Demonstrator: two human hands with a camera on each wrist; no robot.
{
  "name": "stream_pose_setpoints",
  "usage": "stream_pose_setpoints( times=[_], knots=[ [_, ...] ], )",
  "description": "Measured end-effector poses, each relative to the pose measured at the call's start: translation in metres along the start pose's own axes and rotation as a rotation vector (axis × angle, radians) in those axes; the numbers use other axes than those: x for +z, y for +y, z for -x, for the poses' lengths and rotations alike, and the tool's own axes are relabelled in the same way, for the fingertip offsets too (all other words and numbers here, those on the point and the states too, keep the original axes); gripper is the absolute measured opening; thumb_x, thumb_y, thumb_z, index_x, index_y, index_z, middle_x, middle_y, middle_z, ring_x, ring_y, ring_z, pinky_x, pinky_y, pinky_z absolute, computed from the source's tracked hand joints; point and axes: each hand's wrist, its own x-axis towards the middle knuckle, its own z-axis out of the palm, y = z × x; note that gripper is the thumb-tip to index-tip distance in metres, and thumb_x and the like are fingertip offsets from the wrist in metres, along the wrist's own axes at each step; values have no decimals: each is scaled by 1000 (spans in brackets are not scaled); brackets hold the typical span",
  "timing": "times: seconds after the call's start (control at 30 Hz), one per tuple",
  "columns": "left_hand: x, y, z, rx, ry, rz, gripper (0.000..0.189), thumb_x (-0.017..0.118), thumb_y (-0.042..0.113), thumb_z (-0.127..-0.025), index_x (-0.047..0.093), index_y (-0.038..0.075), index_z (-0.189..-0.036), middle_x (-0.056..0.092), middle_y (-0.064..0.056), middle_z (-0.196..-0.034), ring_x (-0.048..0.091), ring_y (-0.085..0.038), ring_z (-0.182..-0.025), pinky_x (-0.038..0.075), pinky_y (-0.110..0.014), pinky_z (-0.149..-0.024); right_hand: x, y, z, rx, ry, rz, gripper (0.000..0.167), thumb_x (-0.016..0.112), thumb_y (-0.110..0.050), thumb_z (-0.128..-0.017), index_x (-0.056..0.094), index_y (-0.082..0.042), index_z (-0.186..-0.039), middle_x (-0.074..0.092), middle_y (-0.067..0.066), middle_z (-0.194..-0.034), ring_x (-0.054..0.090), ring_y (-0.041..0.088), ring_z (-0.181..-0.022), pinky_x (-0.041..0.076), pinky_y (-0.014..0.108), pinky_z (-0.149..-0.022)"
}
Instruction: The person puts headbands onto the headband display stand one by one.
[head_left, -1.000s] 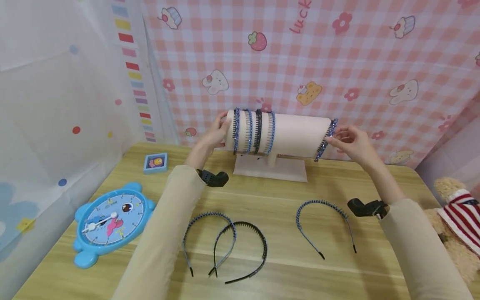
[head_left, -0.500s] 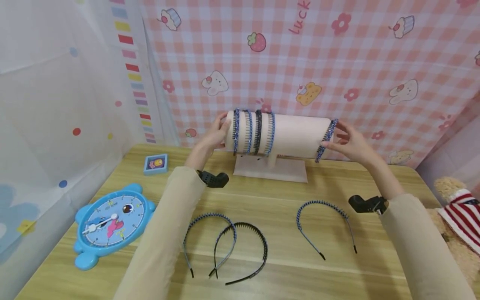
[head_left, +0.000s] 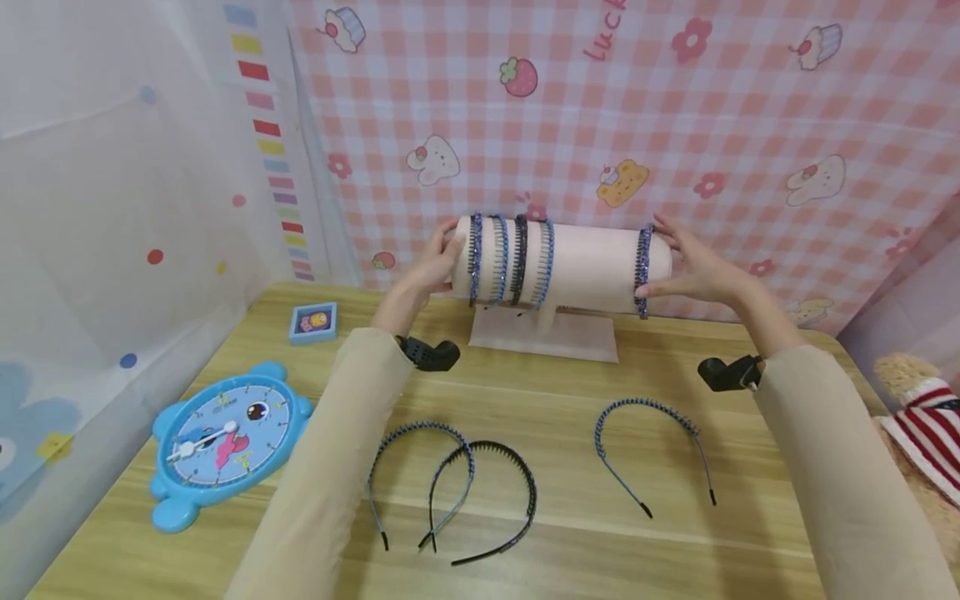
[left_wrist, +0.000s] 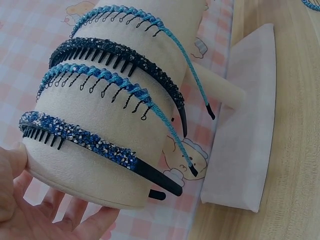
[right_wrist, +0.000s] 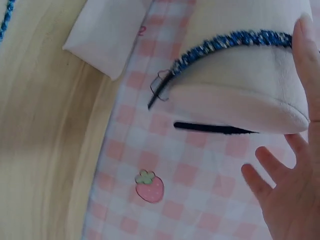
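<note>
A cream padded roll (head_left: 592, 260) on a T-shaped display stand carries several headbands. My left hand (head_left: 433, 265) holds the roll's left end, thumb on the near side and fingers under the rim in the left wrist view. Close to that end sits a blue glittery headband (left_wrist: 80, 132), with blue braided headbands (left_wrist: 100, 77) and a black glittery headband (left_wrist: 120, 52) beyond it. At the right end, another blue glittery headband (head_left: 643, 268) stands nearly upright round the roll. The thumb of my right hand (head_left: 701, 267) touches it; the other fingers are spread, fairly straight, behind the end.
Nearer on the wooden table lie a blue headband (head_left: 420, 427) and a black headband (head_left: 531, 492), overlapping, and another blue headband (head_left: 645, 404). A blue toy clock (head_left: 225, 433) and small framed picture (head_left: 313, 322) lie left. A plush toy (head_left: 918, 417) is at right.
The right headband has moved left onto the roll and gone from slanted to nearly upright. My right hand has gone from pinching it to spread fingers. The left hand stays put.
</note>
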Motion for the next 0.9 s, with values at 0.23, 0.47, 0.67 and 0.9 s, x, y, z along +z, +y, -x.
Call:
stream_pose_setpoints(
  times=[0.23,0.47,0.67,0.9],
  knots=[
    [2,2,0,-8,-4,-6,46,28,37,-99,15,34,-144,26,-5,-146,33,-29,-132,36,-52,-104,-2,-7,-5,-45,22,227,118,85,-32,-60,10,-2,-145,29,28,-141,35,43,-124,31,58,-104],
    [1,1,1,-3,-5,2,45,28,35,-100,16,34,-143,28,-6,-144,34,-29,-131,37,-52,-103,7,-18,-8,-23,73,487,121,83,-52,-53,17,-9,-145,36,23,-139,39,43,-121,34,60,-100],
    [0,1,2,-2,-3,-2,46,28,36,-99,16,34,-143,27,-6,-146,34,-29,-131,37,-52,-103,16,-29,-13,-34,70,546,122,81,-55,-54,15,-10,-146,31,21,-144,29,46,-129,23,63,-105],
    [0,1,1,-2,6,-5,46,28,36,-99,16,35,-144,27,-5,-147,34,-29,-131,37,-53,-103,25,-47,-29,-42,30,534,119,79,-56,-58,16,-5,-145,27,20,-147,25,43,-133,17,60,-110]
  ],
)
